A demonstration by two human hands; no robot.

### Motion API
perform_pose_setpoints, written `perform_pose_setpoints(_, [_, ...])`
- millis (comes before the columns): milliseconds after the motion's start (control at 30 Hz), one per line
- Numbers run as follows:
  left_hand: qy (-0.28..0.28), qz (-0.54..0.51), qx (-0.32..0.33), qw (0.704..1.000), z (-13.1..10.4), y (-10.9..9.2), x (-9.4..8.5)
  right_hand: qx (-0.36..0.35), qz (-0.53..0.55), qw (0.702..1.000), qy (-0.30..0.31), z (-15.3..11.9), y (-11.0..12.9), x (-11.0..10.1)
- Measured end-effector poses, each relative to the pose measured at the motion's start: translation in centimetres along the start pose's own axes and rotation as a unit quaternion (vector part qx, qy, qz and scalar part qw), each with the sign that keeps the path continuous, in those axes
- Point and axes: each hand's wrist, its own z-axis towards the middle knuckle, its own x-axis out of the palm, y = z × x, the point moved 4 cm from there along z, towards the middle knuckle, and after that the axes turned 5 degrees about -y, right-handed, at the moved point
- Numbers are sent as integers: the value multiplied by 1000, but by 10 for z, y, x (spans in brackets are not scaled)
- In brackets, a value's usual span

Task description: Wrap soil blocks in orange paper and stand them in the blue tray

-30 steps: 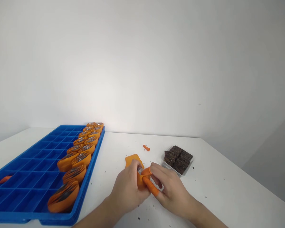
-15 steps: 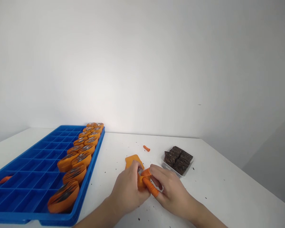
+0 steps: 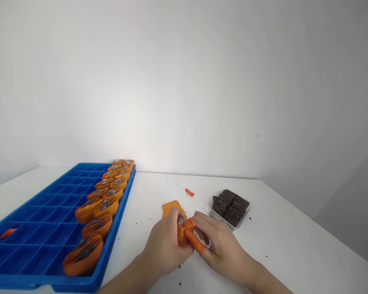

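My left hand (image 3: 165, 241) is closed round a small orange piece (image 3: 181, 237), probably paper, mostly hidden by the fingers. My right hand (image 3: 222, 249) meets it from the right, with orange finger cots (image 3: 196, 241) on its thumb and forefinger. Those two fingertips pinch at the orange piece's right side. Just behind my left hand, flat orange sheets (image 3: 172, 207) lie on the white table. To the right stands a clear plastic box (image 3: 213, 213) holding dark brown, ridged flat pieces (image 3: 233, 204) in two stacks.
On the left, a blue compartment tray (image 3: 49, 212) carries two rows of folded orange packets (image 3: 98, 224) with dark contents along its right side. A loose orange finger cot (image 3: 189, 192) rests farther back on the table. Another orange bit (image 3: 8, 233) lies in the tray. Dark crumbs are scattered about.
Both hands keep practically the same hold and place. The whole view has shifted very slightly, with the tray appearing a little lower and farther right.
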Motion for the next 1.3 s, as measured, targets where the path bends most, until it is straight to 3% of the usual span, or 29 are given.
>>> perform_pose_setpoints(333, [3,-2,8,1000,0,-1,-2,3,10,1000,-3,-1,-4,2])
perform_pose_setpoints(500, [-22,-21,13,999,-1,0,-4,19,25,999,-14,-2,-11,3])
perform_pose_setpoints(900, [-55,-26,58,996,2,0,-1,18,75,995,-70,1,-13,0])
perform_pose_setpoints(1167, [-150,-46,120,980,2,0,-6,4,102,989,-104,4,-25,-7])
perform_pose_setpoints(1300, [-225,-14,234,946,-4,-23,-15,-14,136,986,-99,7,-30,-9])
